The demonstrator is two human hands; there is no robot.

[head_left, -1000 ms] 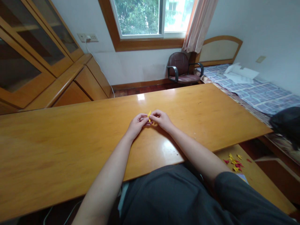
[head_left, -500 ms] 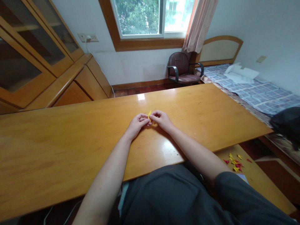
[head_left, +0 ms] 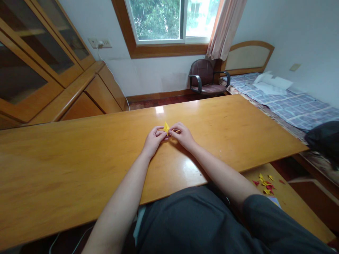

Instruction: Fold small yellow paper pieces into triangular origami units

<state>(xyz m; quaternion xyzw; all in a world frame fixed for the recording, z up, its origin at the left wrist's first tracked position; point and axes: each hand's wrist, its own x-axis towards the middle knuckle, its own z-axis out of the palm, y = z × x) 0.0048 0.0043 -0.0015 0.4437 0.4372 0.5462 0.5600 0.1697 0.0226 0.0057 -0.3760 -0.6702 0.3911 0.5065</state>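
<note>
A small piece of folded yellow paper (head_left: pixel 166 127), pointed at the top, is held between my two hands just above the wooden table (head_left: pixel 79 158). My left hand (head_left: pixel 155 139) pinches its lower left side between thumb and fingers. From the right, my right hand (head_left: pixel 182 133) grips its lower edge with thumb and forefinger. The fingertips hide the paper's bottom part, and its finer folds are too small to make out.
On a lower wooden surface (head_left: pixel 299 208) at the right lie several small yellow and red folded-paper pieces (head_left: pixel 267 185). Beyond the table stand a brown armchair (head_left: pixel 203 76) and a bed (head_left: pixel 296 102). A glass-fronted cabinet (head_left: pixel 50 67) is at the left.
The yellow paper has turned from a narrow, slanted view to a wider, upright point and shifted slightly left. Both hands still hold it, with the fingers slightly moved.
</note>
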